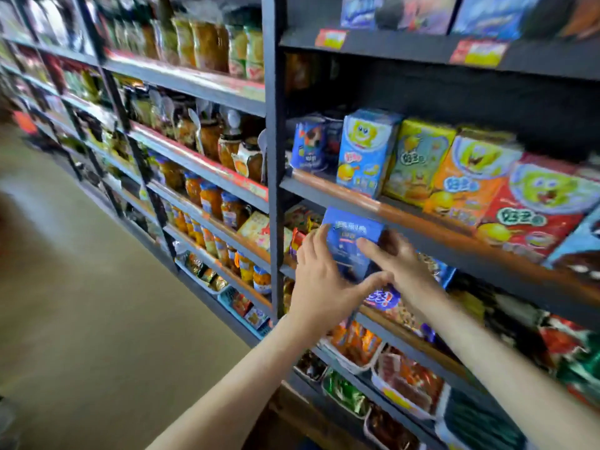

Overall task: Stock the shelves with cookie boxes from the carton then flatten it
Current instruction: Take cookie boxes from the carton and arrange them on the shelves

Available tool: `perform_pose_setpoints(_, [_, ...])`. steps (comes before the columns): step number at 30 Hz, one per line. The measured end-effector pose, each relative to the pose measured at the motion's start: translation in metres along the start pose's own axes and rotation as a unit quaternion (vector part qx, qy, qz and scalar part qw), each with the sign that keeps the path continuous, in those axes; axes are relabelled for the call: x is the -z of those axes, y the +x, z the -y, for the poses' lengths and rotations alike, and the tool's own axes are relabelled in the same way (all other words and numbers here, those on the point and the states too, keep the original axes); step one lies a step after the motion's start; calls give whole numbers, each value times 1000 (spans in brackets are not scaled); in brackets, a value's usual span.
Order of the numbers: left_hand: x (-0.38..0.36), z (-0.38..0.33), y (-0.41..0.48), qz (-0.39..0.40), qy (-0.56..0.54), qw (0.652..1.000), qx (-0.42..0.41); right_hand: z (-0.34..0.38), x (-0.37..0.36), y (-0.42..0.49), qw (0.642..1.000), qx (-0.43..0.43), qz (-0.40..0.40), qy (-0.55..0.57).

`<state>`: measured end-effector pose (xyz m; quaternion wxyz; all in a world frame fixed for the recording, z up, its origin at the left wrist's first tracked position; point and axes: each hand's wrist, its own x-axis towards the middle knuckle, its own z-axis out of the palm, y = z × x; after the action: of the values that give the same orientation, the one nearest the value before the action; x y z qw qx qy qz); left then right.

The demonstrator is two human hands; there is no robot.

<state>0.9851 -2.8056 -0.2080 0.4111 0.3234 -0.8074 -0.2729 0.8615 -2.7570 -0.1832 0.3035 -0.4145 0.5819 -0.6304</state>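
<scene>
A blue cookie box (352, 237) is held upright just under the shelf edge (454, 248). It is clamped between the left hand (319, 274), with fingers spread along its side, and the right hand (401, 264), with the forefinger laid across its front.

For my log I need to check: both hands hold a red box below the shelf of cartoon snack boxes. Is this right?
No, the box is blue, not red. The head view shows the left hand and right hand holding it below the shelf of cartoon snack boxes.
</scene>
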Motion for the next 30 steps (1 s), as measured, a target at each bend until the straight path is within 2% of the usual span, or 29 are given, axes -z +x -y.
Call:
perform_pose_setpoints(3, [2,-30,29,-8,-37,999,-38,46,20,-5,999,38,31,10])
perform_pose_setpoints(5, [9,-53,48,39,-167,985,-32,71,39,-7,996,53,59,32])
perform_pose_setpoints(7, [19,-79,63,110,-316,942,-29,91,59,-6,994,73,67,44])
perform_pose_setpoints(9, [27,-103,76,165,-403,900,-34,111,77,-6,994,96,49,18])
perform_pose_setpoints(12, [30,-137,91,207,-483,849,-49,139,98,-6,989,136,32,-40])
perform_pose_setpoints(14, [27,-157,99,224,-521,823,-40,155,113,-9,989,132,57,-14])
perform_pose_setpoints(16, [23,-175,105,225,-537,812,-36,173,126,-15,989,127,70,7])
perform_pose_setpoints(18, [19,-195,111,227,-543,807,-50,190,139,-20,989,140,54,-4])
perform_pose_setpoints(22, [6,-231,133,202,-522,823,-96,224,171,-27,987,157,-26,-32])
perform_pose_setpoints(26, [-8,-262,161,143,-456,864,-159,261,204,-28,972,189,-110,-83])
perform_pose_setpoints(30, [-27,-303,187,57,-388,905,-165,286,237,-11,950,205,-215,-93])
